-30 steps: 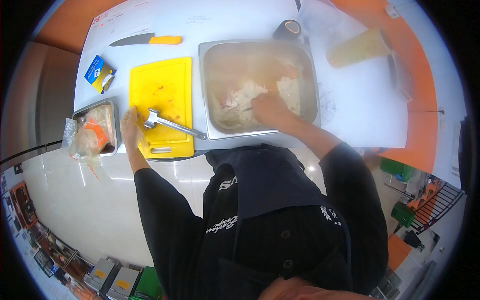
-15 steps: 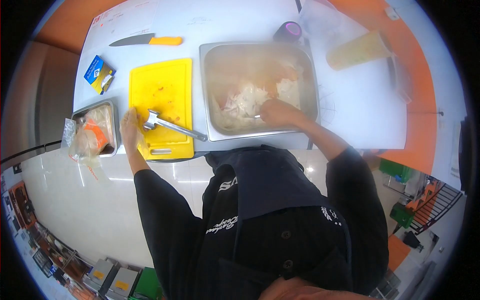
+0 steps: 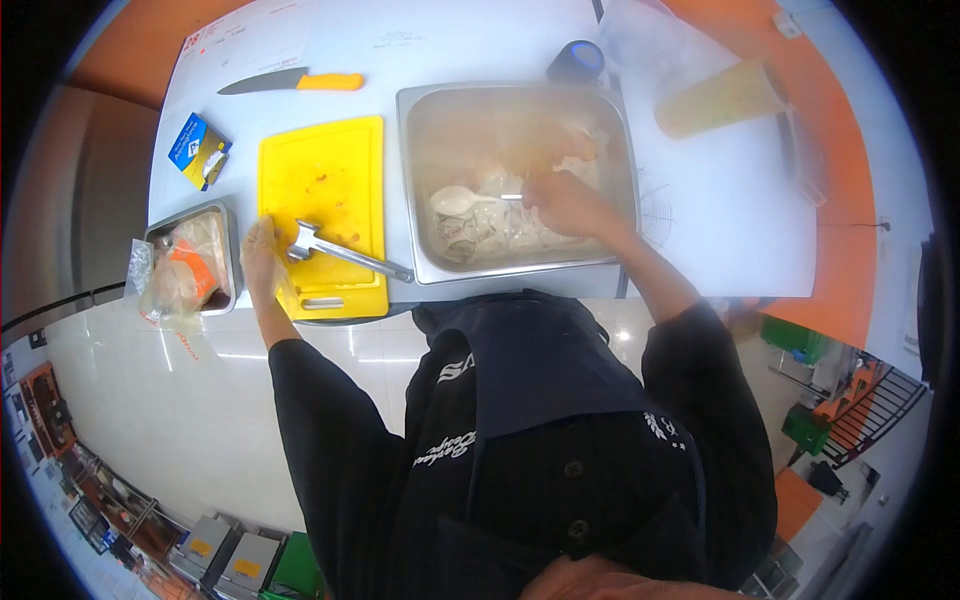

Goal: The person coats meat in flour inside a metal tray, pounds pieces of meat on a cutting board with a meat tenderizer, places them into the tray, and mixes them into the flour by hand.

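My right hand (image 3: 570, 205) is closed round the handle of a spoon (image 3: 456, 201), whose bowl is coated in a creamy white mixture. The spoon is inside a deep steel pan (image 3: 632, 200) holding pale, creamy pieces (image 3: 490, 235) that look like raw meat. Loose clear plastic, apparently a disposable glove, covers my left hand (image 3: 259, 262). That hand rests at the left edge of a yellow cutting board (image 3: 330, 180), fingers pointing forward and holding nothing visible. A metal meat mallet (image 3: 345, 252) lies across the board, its head near my left hand.
Left of the board stands a small steel tray (image 3: 232, 255) with a plastic bag (image 3: 185, 275) in it. Behind are a blue-yellow box (image 3: 198, 150) and a yellow-handled knife (image 3: 300, 81). A dark round device (image 3: 576, 62) sits behind the pan; a tilted container (image 3: 720, 100) is at right.
The spoon's bowl has come into view at the pan's left side, above the mixture. My right hand has shifted slightly and tilted up. My left hand stays put.
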Motion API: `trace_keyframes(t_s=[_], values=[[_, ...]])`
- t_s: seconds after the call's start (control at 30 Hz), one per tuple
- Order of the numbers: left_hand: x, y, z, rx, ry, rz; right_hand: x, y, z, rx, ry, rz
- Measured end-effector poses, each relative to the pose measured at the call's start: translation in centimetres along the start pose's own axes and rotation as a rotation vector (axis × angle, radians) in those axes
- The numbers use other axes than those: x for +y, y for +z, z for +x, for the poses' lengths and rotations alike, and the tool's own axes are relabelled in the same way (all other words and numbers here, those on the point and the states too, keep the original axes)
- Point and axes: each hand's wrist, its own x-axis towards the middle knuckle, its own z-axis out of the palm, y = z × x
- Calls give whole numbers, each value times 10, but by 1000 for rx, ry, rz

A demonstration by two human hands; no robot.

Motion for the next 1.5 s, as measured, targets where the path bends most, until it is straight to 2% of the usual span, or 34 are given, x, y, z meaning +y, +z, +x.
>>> trace_keyframes(t_s=[0.07,0.17,0.27,0.37,0.47,0.57,0.67,0.77,0.87,0.93,1.07,1.17,1.37,1.5], values=[[2,1,1,-5,4,0,12,24,8,25,-38,-198],[17,12,-9,44,-11,59,-18,12,7,178,74,-288],[27,14,-15,77,-34,181,-21,7,7,128,-14,-292],[19,10,-6,42,-18,183,-15,11,7,120,82,-317],[19,4,-9,40,-35,205,-18,7,2,155,-16,-291],[25,12,-10,31,-63,194,-26,5,-4,68,37,-334],[23,11,-13,43,-78,129,-23,8,-2,88,16,-336],[24,14,-12,36,-45,122,-30,15,-12,-5,-77,-339],[19,10,-9,61,-45,113,-31,22,-28,48,-174,-362],[22,10,-10,65,-57,196,-42,13,-39,-9,-153,-403],[15,9,-6,71,-31,152,-25,12,-43,-61,-78,-487],[17,11,-9,58,-29,88,-20,16,-44,40,-90,-427],[13,7,-6,9,-27,52,-46,12,-6,-162,71,-374],[21,16,-14,26,-21,37,-7,33,13,-232,-46,-293]])
